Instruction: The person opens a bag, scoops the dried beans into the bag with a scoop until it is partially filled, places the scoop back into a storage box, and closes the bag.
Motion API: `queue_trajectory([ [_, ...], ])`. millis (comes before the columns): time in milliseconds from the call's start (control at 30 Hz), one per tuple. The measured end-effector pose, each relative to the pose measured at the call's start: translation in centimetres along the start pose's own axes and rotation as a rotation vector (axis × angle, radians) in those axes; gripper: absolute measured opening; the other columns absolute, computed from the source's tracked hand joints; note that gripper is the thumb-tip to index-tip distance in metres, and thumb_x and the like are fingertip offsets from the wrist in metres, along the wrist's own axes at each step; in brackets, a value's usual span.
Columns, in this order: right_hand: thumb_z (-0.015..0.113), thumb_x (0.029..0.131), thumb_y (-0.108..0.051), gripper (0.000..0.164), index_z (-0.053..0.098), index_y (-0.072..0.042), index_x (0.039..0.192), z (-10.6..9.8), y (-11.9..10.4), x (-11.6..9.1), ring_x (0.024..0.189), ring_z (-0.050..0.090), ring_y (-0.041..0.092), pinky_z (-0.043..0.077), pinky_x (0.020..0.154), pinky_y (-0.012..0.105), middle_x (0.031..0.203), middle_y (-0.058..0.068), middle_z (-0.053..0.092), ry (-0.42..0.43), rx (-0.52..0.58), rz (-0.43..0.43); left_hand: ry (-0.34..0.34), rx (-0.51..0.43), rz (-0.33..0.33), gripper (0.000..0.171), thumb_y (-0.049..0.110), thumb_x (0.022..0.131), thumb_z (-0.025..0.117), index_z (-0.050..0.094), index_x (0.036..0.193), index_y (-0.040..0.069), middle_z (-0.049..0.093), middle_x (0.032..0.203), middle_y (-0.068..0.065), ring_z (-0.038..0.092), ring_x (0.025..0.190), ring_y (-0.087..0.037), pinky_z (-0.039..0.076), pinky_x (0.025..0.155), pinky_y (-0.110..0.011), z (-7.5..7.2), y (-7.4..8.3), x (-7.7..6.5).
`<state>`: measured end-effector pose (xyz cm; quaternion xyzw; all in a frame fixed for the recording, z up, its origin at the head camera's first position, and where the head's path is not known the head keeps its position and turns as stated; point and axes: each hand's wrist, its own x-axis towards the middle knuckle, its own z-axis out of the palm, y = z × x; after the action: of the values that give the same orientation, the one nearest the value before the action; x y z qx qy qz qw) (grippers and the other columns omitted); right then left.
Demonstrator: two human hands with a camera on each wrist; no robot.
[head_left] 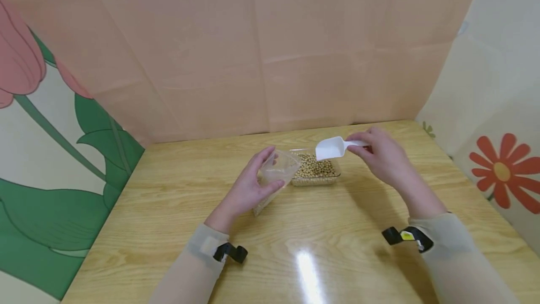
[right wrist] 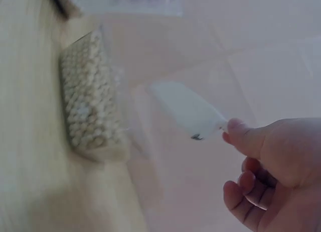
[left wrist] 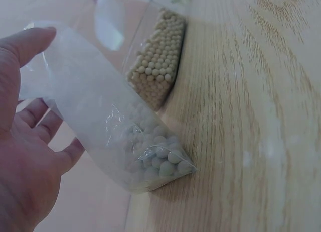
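My left hand [head_left: 249, 186] holds a clear plastic bag [left wrist: 80, 86] near its mouth, thumb on one side and fingers on the other. Round beige beans [left wrist: 160, 159], like soybeans, lie in the bag's bottom corner, low by the tabletop. A small white scoop [head_left: 330, 148] is pinched by its handle in my right hand [head_left: 383, 157]. Its blade overlaps the back of a clear rectangular container [head_left: 316, 181] in the head view and points toward the bag. More of the same beans [head_left: 310, 167] fill much of that container, just right of the bag.
The wooden table [head_left: 177, 201] extends back to a pink sheet [head_left: 211, 60] hung behind it. At the right is a pale wall with a red flower [head_left: 502, 172]; green leaves [head_left: 42, 219] are painted at the left. Each sleeve carries a black wrist strap [head_left: 417, 238].
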<state>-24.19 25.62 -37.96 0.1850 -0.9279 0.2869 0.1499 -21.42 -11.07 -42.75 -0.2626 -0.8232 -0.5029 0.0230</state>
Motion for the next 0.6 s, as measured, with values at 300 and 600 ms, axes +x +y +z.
queue_trajectory([
  [300,0.076,0.108,-0.022,0.026,0.08,-0.005,0.127,2.1,0.9,0.0,0.083,0.058,0.027,0.047,0.07,0.044,0.098,0.011,0.063,-0.114,-0.064,0.017,0.004,-0.001,0.01,0.092,0.016,0.099,0.086,0.032,0.173,0.016,0.047,0.166,-0.006,0.046,0.152,-0.029,0.039,0.122,-0.065,-0.1,0.1,0.0],
  [600,0.079,0.105,-0.021,0.024,0.08,-0.006,0.124,3.9,0.2,0.2,0.082,0.059,0.027,0.049,0.069,0.047,0.098,0.012,0.064,-0.143,-0.052,0.009,-0.006,-0.014,0.001,0.09,0.015,0.1,0.085,0.032,0.174,0.015,0.047,0.166,-0.006,0.046,0.152,-0.029,0.042,0.119,-0.066,-0.1,0.0,0.0],
])
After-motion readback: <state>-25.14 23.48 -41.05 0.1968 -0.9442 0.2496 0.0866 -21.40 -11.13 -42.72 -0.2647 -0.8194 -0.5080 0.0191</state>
